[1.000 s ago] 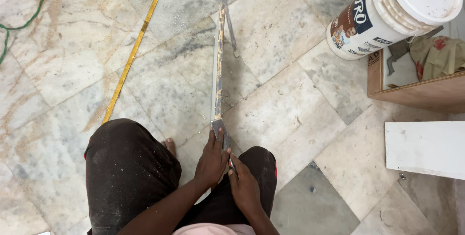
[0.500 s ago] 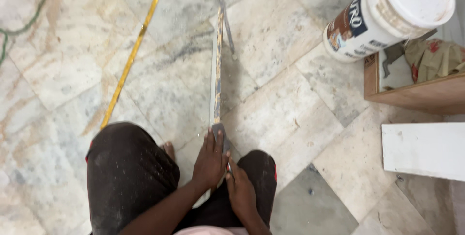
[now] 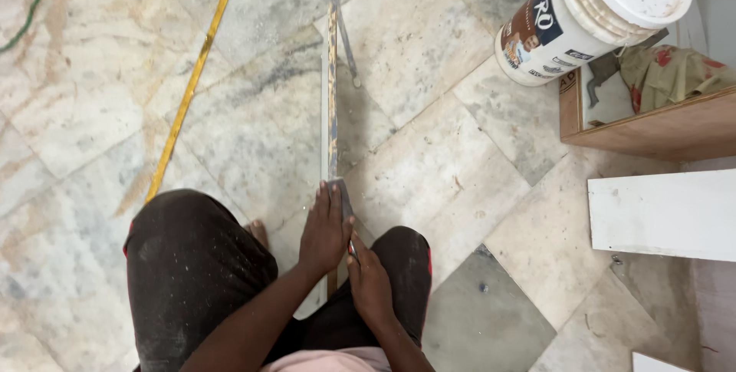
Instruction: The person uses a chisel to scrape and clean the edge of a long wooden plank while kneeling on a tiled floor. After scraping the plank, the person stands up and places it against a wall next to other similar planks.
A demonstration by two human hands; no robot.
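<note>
Head cam, looking straight down: my left hand (image 3: 325,228) is flat, fingers together, pressing on the near end of a long narrow board strip (image 3: 332,96) standing on edge on the marble floor (image 3: 460,172). My right hand (image 3: 369,280) is curled round a small tool, can't tell which. Yellow tape measure (image 3: 195,73) lies off left, white bucket (image 3: 590,15) and wooden box (image 3: 652,123) at right.

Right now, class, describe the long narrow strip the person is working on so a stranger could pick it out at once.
Start at the marble floor. Between the crouching person's knees, the left hand presses on a thin strip standing on edge, running straight away from them. Unlike the yellow tape measure lying flat to its left, it is pale and board-like.
</note>
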